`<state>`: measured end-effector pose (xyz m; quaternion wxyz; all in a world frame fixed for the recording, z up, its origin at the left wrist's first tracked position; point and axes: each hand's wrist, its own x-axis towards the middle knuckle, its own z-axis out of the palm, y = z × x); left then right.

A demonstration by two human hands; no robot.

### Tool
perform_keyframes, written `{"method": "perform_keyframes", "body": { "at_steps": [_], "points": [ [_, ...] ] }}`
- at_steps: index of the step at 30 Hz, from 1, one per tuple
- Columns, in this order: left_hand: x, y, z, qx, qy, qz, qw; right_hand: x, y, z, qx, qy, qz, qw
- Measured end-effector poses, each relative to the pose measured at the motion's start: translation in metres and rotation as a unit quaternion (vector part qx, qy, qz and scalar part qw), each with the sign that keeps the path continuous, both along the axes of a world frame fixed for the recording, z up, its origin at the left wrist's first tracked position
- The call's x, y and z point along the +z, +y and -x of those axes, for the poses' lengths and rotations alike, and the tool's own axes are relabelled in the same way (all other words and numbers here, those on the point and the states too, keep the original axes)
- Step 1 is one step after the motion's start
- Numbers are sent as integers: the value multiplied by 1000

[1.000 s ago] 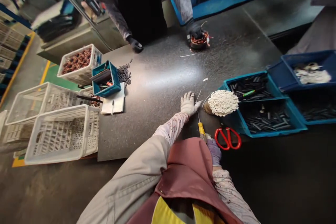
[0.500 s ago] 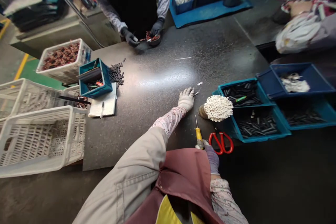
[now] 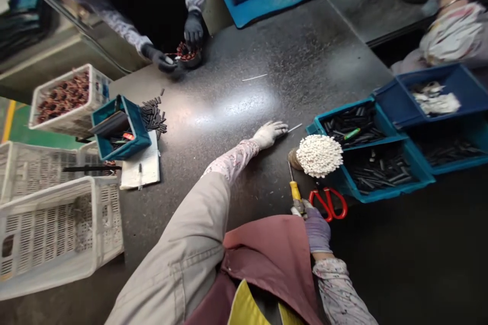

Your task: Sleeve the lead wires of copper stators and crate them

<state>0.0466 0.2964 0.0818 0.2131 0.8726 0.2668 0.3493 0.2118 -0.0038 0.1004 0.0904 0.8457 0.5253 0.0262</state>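
My left hand (image 3: pixel 270 134), in a pale glove, lies low on the dark tabletop with its fingers stretched out to the right. A thin white stick (image 3: pixel 295 127) lies right at its fingertips; I cannot tell whether they touch it. By the table's front edge, my right hand (image 3: pixel 317 227), in a purple-grey glove, has its fingers closed about the butt of a yellow-handled screwdriver (image 3: pixel 295 191). The screwdriver's shaft points away from me. Beside that hand lie scissors with red handles (image 3: pixel 331 204). Beyond them is a dense bundle of white sticks (image 3: pixel 319 156) in a holder.
On the right stand teal bins (image 3: pixel 396 195) with black tube pieces and a blue bin (image 3: pixel 465 86) with white pieces. At left are white crates (image 3: pixel 91 223), a small teal bin (image 3: pixel 137 134) and a notepad (image 3: pixel 150 175). A co-worker's black-gloved hands (image 3: pixel 193 28) work on a wire-filled part opposite.
My left hand has turned and slid so its fingers point right, beside the white stick. A white scrap near it no longer shows. My right hand stays at the screwdriver. The view has shifted.
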Motion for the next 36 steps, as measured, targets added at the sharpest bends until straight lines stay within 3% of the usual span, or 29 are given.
{"method": "perform_keyframes", "body": {
  "at_steps": [4, 6, 8, 10, 13, 15, 17, 20, 24, 27, 30, 36],
  "points": [
    [-33, -43, 32, -48, -25, -7, 999, 8, 5, 21, -41, -13, -6, 999],
    [-38, -43, 41, -36, -83, -1, 996, 4, 5, 23, -41, -22, -27, 999],
    [-29, -20, 47, 10, -138, 6, 990, -2, 4, 21, -30, -35, -41, 998],
    [-7, 21, 55, 87, -155, 13, 984, -9, 1, 16, -13, -51, -49, 997],
    [29, 91, 67, 246, -118, 62, 960, -17, -7, 9, -6, -63, -64, 996],
    [43, 127, 70, 308, -75, 128, 940, -21, -13, 7, -11, -53, -82, 995],
    [47, 149, 71, 333, -44, 163, 928, -26, -18, 6, -3, -43, -112, 993],
    [43, 158, 69, 285, 2, 113, 952, -32, -21, 8, 14, -44, -155, 987],
    [35, 148, 63, 192, 21, 48, 980, -38, -19, 12, 13, -67, -184, 981],
    [26, 123, 54, 75, 30, -29, 996, -33, -14, 17, 2, -57, -165, 985],
    [11, 80, 50, -25, 36, -85, 995, -22, -9, 25, -26, -45, -122, 991],
    [-32, -22, 64, -156, 101, -118, 975, -3, 10, 42, -50, -31, -58, 997]
  ]
}}
